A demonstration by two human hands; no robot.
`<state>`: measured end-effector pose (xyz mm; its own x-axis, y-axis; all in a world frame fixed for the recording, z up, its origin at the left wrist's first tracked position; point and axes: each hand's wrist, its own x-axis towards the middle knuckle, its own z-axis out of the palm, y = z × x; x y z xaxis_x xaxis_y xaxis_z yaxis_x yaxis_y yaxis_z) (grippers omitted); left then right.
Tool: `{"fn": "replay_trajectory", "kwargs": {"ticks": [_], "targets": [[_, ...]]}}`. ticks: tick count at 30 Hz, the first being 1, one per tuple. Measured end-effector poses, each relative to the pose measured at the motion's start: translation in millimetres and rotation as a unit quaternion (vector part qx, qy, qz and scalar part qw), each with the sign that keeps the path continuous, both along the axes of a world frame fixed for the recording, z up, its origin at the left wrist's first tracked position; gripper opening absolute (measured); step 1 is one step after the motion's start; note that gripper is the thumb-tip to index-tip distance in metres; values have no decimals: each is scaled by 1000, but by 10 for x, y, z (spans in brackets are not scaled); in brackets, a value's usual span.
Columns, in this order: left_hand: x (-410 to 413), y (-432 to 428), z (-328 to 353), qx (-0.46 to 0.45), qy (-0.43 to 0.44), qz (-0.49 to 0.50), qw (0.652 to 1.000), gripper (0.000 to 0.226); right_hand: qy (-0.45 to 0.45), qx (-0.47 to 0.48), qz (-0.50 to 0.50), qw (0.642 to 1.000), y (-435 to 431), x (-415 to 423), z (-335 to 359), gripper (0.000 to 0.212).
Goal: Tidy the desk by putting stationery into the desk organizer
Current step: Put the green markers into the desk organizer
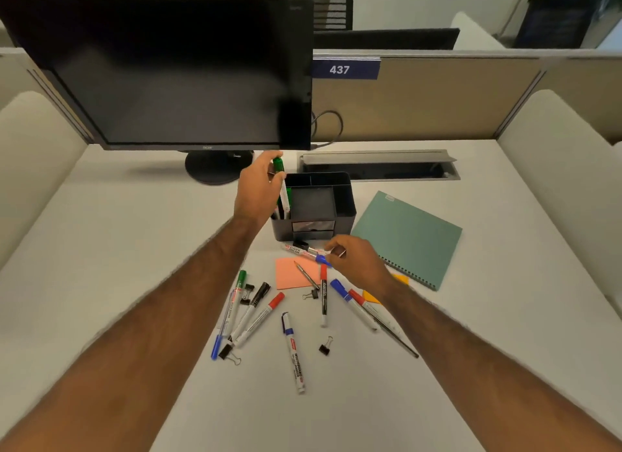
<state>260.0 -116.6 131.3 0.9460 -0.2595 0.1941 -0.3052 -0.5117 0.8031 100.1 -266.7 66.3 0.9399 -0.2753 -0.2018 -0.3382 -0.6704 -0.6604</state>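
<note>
A black desk organizer (343,195) stands mid-desk with several compartments. My left hand (257,190) grips a green-capped marker (281,182) upright over the organizer's left compartment, where other markers stand. My right hand (358,259) pinches a blue-capped marker (308,251) lying just in front of the organizer. Several loose markers (294,350) with red, blue, black and green caps lie scattered on the desk nearer me, along with binder clips (325,345) and a thin pen (306,275) on a pink sticky note (289,276).
A dark monitor (175,71) on a round stand fills the back left. A teal spiral notebook (409,238) lies right of the organizer. A grey cable tray (377,167) sits behind it. Orange sticky notes (370,296) peek out beneath my right wrist. Partition walls enclose the desk.
</note>
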Motion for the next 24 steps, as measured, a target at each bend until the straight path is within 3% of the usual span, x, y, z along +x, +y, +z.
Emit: {"fn": "replay_trajectory", "kwargs": {"ticks": [10, 13, 16, 20, 24], "targets": [[-34, 78, -447, 100, 9, -25, 995, 45, 29, -22, 14, 999, 1, -80, -169, 22], [-86, 164, -487, 90, -17, -27, 995, 44, 34, -22, 15, 999, 14, -74, -180, 21], [-202, 329, -523, 58, -51, 41, 996, 32, 36, -19, 13, 999, 18, -67, -182, 23], [-336, 691, -871, 139, 32, 104, 984, 19, 42, -12, 6, 999, 34, -83, -185, 19], [-542, 940, -1158, 268, 124, 104, 950, 35, 51, -12, 11, 999, 67, -83, -192, 18]]}}
